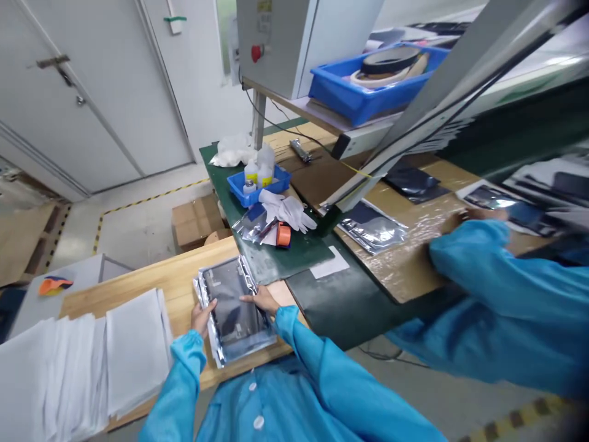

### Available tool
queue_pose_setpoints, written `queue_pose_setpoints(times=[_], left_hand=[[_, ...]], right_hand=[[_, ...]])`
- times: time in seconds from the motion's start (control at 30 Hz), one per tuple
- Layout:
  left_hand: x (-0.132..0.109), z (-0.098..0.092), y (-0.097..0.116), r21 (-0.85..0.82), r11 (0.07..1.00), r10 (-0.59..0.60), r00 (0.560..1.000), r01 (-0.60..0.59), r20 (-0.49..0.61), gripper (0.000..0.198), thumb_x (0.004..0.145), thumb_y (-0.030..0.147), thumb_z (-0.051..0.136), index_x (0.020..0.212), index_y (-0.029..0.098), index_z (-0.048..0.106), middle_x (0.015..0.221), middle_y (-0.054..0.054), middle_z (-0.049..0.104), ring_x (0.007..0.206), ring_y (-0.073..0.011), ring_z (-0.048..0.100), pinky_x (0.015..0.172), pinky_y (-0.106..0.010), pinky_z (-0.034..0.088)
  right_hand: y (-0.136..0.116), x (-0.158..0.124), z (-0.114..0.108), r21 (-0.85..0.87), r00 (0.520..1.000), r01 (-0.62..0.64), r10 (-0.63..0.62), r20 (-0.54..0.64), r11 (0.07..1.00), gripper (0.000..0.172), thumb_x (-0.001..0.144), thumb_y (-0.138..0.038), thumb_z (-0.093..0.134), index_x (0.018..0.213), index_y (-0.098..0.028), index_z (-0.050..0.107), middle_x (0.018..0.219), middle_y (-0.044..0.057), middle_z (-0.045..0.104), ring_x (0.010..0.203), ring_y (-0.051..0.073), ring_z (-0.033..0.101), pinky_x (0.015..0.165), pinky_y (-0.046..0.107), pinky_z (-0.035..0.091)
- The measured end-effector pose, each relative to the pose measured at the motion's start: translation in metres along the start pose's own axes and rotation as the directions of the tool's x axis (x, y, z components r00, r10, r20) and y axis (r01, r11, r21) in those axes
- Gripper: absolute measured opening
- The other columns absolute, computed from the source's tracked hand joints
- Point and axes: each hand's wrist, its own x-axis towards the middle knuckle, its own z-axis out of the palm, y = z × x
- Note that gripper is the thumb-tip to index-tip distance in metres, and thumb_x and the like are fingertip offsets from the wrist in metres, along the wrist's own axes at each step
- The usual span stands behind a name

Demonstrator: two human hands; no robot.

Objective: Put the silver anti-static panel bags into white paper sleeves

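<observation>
A stack of shiny silver bags with dark flat panels inside (234, 301) lies in front of me over the wooden board (184, 264). My left hand (202, 317) grips the stack's left edge, its thumb on top and its other fingers hidden under the side. From the right, my right hand (263, 299) closes on the opposite edge, with a finger stretched over the top bag. To the left of the stack, white padded envelopes (138, 347) rest in piles on the same board.
A blue tray with bottles (280, 180), white gloves (289, 210) and an orange tape roll (283, 234) sit on the green bench. A metal post (414, 116) slants over it. At right, a co-worker's blue sleeve (473, 245) reaches across brown sheeting. Cardboard boxes (197, 221) stand on the floor.
</observation>
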Motion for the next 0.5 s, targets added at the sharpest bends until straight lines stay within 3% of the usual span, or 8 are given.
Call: queue_pose_setpoints(times=[0.1,0.23,0.37,0.5], left_hand=[[0.0,0.001,-0.012,-0.008,1.0,-0.019,0.998,0.019,0.061,0.053,0.044,0.036,0.089,0.086,0.012,0.067,0.07,-0.004,0.069,0.066,-0.0181,0.066,0.071,-0.032,0.052],[-0.008,0.019,-0.029,-0.011,1.0,-0.015,0.99,0.017,0.142,0.049,0.042,0.032,0.089,0.082,0.014,0.067,0.074,-0.005,0.071,0.07,-0.0189,0.067,0.076,-0.032,0.051],[-0.005,0.059,-0.029,-0.024,1.0,0.008,0.974,-0.003,0.226,0.047,0.044,0.031,0.088,0.083,0.015,0.068,0.077,-0.005,0.072,0.073,-0.0203,0.067,0.079,-0.035,0.051],[0.002,0.103,-0.023,-0.02,1.0,0.022,0.959,-0.017,0.281,0.047,0.046,0.032,0.088,0.084,0.013,0.068,0.079,-0.008,0.073,0.076,-0.0225,0.069,0.079,-0.036,0.052]], right_hand=[[0.01,-0.01,-0.002,0.013,0.996,-0.036,0.037,-0.078,0.999,0.026,0.054,-0.029,0.08,0.071,-0.021,0.061,0.071,0.001,0.067,0.076,0.024,0.061,0.07,0.033,0.051],[0.023,-0.027,-0.025,0.016,0.982,-0.086,0.088,-0.17,0.996,0.027,0.05,-0.027,0.081,0.068,-0.018,0.063,0.064,0.0,0.066,0.067,0.022,0.062,0.065,0.033,0.051],[0.017,-0.029,-0.065,-0.009,0.964,-0.093,0.088,-0.251,0.996,0.031,0.049,-0.032,0.082,0.068,-0.017,0.062,0.064,0.002,0.066,0.067,0.022,0.063,0.065,0.032,0.051],[0.004,-0.022,-0.105,-0.067,0.957,-0.084,0.062,-0.283,0.994,0.037,0.054,-0.037,0.08,0.079,-0.014,0.066,0.073,0.006,0.07,0.069,0.023,0.065,0.064,0.033,0.052]])
